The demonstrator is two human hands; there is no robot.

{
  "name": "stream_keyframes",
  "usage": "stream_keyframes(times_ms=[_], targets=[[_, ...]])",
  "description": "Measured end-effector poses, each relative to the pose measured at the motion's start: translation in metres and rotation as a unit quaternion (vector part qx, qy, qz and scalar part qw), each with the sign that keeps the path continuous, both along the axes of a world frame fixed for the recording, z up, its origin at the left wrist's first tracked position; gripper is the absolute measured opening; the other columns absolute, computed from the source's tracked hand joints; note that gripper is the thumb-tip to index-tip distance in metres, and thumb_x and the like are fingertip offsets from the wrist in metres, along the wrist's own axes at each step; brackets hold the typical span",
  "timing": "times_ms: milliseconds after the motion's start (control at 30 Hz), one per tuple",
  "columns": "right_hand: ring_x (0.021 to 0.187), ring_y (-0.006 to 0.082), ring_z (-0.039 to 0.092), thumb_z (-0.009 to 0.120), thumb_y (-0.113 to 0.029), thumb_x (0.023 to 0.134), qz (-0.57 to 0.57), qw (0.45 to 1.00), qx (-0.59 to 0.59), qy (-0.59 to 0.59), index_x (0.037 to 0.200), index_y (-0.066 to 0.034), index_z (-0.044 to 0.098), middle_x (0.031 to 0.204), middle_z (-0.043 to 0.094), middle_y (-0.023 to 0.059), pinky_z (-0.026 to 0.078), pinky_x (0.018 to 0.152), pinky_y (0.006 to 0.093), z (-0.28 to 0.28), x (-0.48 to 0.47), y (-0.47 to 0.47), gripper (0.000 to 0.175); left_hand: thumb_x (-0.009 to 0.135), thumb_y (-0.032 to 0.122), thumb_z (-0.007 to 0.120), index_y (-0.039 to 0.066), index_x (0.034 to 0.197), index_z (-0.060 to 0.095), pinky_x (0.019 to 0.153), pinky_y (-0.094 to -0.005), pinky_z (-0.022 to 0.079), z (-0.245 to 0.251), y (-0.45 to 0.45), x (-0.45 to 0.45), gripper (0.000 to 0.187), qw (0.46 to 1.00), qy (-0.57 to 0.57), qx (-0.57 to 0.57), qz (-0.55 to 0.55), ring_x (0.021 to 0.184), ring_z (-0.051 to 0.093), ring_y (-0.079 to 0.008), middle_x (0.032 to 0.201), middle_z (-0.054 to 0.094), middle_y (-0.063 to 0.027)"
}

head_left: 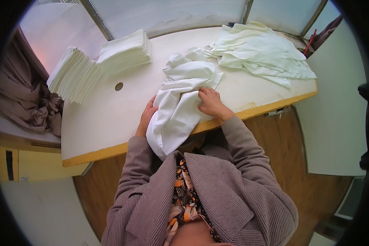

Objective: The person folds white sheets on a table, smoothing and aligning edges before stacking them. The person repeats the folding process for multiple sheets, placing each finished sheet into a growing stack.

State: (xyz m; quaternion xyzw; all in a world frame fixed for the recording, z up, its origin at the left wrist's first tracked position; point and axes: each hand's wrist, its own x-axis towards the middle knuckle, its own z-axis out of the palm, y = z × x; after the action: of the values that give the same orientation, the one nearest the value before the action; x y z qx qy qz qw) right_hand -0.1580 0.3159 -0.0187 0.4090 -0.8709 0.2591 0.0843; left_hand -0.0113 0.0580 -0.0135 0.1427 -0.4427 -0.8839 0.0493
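Observation:
A crumpled white cloth (184, 101) lies across the table in front of me, and its near end hangs over the edge towards my lap. My left hand (148, 115) is against the cloth's left side, with the thumb on top and the other fingers partly hidden. On the opposite side, my right hand (212, 103) pinches a fold of the same cloth between thumb and fingers. The far end of the cloth is bunched up and reaches towards a loose heap of white cloths (258, 52).
Two stacks of folded white cloths, one leaning (75, 75) and one flatter (124, 50), stand at the back left. The white table (98, 123) has a round hole (119, 86) and a yellow-brown front edge. A brown curtain (27, 92) hangs at the left; glass panels (172, 13) rise behind.

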Motion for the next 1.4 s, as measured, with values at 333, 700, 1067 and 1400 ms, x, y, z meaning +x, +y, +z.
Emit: stream_keyframes(times_ms=[333,700,1067,1400], targets=[[0.087,0.0325,0.061,0.062,-0.006,0.081,0.122,0.988,0.094,-0.009,0.091,-0.0120,0.064,0.086,0.061,0.0100,0.047,0.079,0.0455,0.039,0.030,0.082,0.011,0.093,0.000,0.048,0.001,0.143,0.047,0.096,-0.0347,0.055,0.008,-0.046,0.021,0.049,0.985,0.044,-0.025,0.163,0.110,0.064,-0.0235,0.126,0.061,-0.0170],[0.085,0.0280,0.067,0.075,-0.018,0.085,0.249,0.860,0.145,-0.421,0.111,-0.0082,0.071,0.095,0.070,0.0119,0.054,0.075,0.0394,0.092,0.085,0.169,0.028,0.100,0.012,0.055,0.003,0.136,0.054,0.089,-0.0295,0.053,0.009,-0.023,0.060,0.038,0.985,-0.099,-0.094,0.104,0.102,0.062,-0.0160,0.117,0.063,-0.0085],[0.105,0.0344,0.063,0.075,-0.030,0.085,-0.161,0.980,0.056,-0.104,0.119,-0.0096,0.061,0.111,0.066,0.0152,0.050,0.089,0.0467,0.003,-0.088,-0.051,0.042,0.098,0.007,0.053,0.002,0.121,0.063,0.087,-0.0272,0.053,0.010,-0.019,0.058,0.026,0.937,-0.093,-0.327,0.085,0.098,0.063,-0.0125,0.110,0.067,-0.0057],[0.092,0.0308,0.061,0.072,-0.016,0.084,-0.082,0.995,-0.031,0.037,0.109,-0.0135,0.060,0.097,0.061,0.0095,0.048,0.089,0.0445,-0.021,-0.038,-0.068,0.028,0.105,0.022,0.045,0.006,0.118,0.057,0.095,-0.0438,0.055,0.016,-0.052,0.105,0.024,0.977,0.024,0.007,0.213,0.108,0.064,-0.0274,0.122,0.064,-0.0162]])
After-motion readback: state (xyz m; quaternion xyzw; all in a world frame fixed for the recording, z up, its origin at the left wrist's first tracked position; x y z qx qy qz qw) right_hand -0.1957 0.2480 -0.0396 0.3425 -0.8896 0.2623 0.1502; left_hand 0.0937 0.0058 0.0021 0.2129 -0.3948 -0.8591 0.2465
